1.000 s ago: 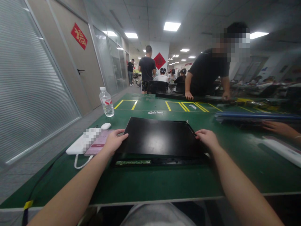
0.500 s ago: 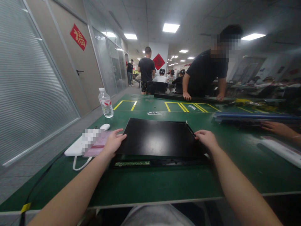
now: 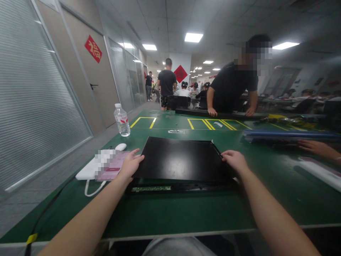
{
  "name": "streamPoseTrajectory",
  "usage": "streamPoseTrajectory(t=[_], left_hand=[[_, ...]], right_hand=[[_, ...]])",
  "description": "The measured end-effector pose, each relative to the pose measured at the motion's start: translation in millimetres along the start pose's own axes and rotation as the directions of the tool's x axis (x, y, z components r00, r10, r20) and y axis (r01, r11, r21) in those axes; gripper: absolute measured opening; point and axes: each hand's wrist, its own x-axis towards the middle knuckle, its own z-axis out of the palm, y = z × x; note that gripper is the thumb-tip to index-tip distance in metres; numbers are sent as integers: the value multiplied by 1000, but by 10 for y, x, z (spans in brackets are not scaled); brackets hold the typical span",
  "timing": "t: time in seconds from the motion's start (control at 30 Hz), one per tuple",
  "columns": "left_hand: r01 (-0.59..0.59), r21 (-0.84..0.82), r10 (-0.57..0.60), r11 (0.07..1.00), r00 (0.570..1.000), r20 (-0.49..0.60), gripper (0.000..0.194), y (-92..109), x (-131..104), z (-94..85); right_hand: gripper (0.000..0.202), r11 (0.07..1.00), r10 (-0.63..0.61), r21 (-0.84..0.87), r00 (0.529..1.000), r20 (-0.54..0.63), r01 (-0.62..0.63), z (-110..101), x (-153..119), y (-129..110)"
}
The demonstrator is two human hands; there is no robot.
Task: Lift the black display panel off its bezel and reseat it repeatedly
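Observation:
A flat, black, glossy screen panel (image 3: pixel 177 160) lies in front of me, over a dark frame (image 3: pixel 197 187). Along the near side of that frame shows a strip of green circuit board (image 3: pixel 151 188). My left hand (image 3: pixel 131 163) grips the panel's left edge, thumb on the edge and index finger stretched out. At the upper right corner, my right hand (image 3: pixel 236 160) pinches the right edge. Which layers its fingers hold there is hard to make out. The panel's near edge sits slightly apart from the frame's near strip.
Left on the green table (image 3: pixel 176 217) are a white power bank (image 3: pixel 87 167) with a cable, pink paper (image 3: pixel 117 165), a white mouse-like object (image 3: pixel 120 147) and a water bottle (image 3: pixel 122 121). Rightward lie blue strips (image 3: pixel 290 136) near another person's hand (image 3: pixel 317 148). A co-worker (image 3: pixel 234 89) leans opposite.
The whole view has shifted slightly, so everything appears a little lower. Both hands keep their places on the panel, which has barely moved.

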Motion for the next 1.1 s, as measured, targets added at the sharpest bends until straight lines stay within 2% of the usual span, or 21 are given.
streamPoseTrajectory(t=[0.43,0.9,1.1], left_hand=[[-16,-10,16,1000,998,54,58,-12,22,-35],[-38,14,37,999,998,55,62,-32,31,-66],[-2,52,0,999,999,39,59,-49,81,-71]], right_hand=[[20,999,-17,-42,1000,-9,17,21,-12,-19],[20,999,-26,-41,1000,-7,25,20,-9,-21],[20,1000,-18,-26,1000,-1,18,32,17,19]])
